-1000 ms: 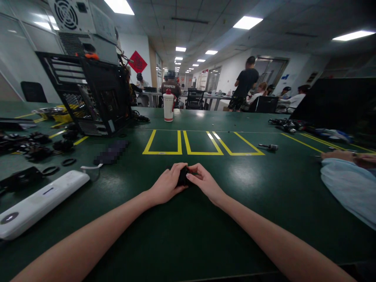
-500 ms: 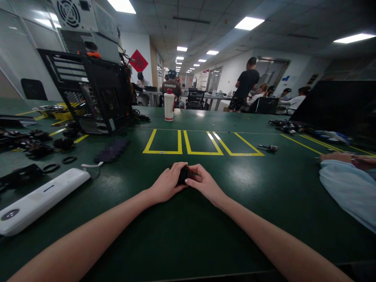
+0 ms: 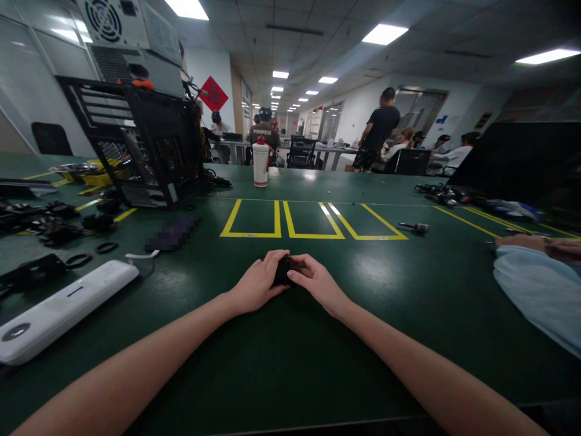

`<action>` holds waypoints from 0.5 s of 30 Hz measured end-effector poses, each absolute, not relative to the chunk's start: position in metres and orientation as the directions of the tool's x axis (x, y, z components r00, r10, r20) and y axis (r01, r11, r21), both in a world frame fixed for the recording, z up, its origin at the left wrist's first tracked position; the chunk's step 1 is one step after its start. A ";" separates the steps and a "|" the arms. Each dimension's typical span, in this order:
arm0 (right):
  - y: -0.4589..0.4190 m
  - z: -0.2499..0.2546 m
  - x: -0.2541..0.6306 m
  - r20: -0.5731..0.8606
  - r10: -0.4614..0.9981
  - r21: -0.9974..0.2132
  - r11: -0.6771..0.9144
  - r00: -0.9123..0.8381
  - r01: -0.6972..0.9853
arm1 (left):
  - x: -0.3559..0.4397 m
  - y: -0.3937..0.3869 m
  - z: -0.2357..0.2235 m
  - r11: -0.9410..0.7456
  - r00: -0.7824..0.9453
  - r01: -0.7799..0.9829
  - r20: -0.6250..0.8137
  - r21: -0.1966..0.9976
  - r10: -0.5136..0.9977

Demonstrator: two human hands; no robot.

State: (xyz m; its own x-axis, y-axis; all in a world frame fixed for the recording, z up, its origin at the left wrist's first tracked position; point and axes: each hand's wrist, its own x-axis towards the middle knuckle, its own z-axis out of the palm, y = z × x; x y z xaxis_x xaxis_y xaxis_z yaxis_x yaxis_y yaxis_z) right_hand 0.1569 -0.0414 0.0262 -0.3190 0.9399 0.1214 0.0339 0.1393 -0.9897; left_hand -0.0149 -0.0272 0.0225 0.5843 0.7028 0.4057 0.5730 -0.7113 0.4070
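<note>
Between my two hands is a small black part (image 3: 282,271), mostly covered by fingers, so its exact kind does not show. My left hand (image 3: 259,277) is closed around it from the left, thumb below and fingers over the top. From the right, my right hand (image 3: 316,282) pinches at its right side with thumb and index finger. Both hands are low over the green table (image 3: 290,363), just in front of the yellow tape outlines (image 3: 313,237).
A white power-bank-like device (image 3: 72,306) lies left, near black rings (image 3: 106,247). An open black computer case (image 3: 154,145) stands behind. A white tumbler (image 3: 260,165) is at the back. A screwdriver-like tool (image 3: 415,227) and a co-worker's sleeve (image 3: 535,297) are to the right.
My right thumb has shifted slightly up and right on the black part. The left hand has stayed almost still.
</note>
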 end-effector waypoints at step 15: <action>-0.041 0.025 0.157 0.115 0.952 -0.989 0.135 -0.282 0.052 | -0.015 -0.027 0.021 -0.712 0.576 0.564 0.419 0.418 0.702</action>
State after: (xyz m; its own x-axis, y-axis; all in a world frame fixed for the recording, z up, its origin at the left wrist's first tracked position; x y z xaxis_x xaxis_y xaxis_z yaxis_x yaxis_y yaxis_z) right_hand 0.1566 -0.0405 0.0247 -0.2823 0.9524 0.1153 0.0521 0.1352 -0.9894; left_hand -0.0149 -0.0269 0.0214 0.5759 0.7022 0.4186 0.5643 -0.7120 0.4179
